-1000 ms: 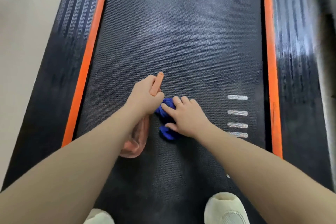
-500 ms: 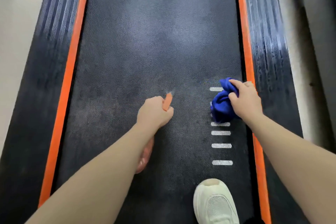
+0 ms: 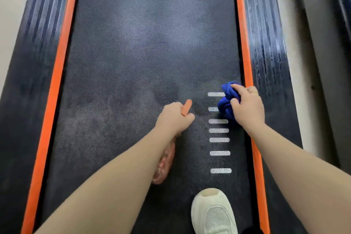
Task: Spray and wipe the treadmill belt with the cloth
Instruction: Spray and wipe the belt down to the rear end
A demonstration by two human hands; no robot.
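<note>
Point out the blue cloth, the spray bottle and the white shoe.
blue cloth [image 3: 226, 100]: head view, on its bunched folds left of the gripping fingers.
spray bottle [image 3: 186, 107]: head view, on its orange nozzle.
white shoe [image 3: 213, 213]: head view, on its upper.

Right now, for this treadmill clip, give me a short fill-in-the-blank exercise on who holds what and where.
1. The right hand grips a bunched cloth coloured ____.
2. The spray bottle is held by the ____ hand.
3. The cloth lies at the belt's ____ edge, by the orange strip.
4. One ____ shoe stands on the belt.

Missing words: blue; left; right; white
</note>
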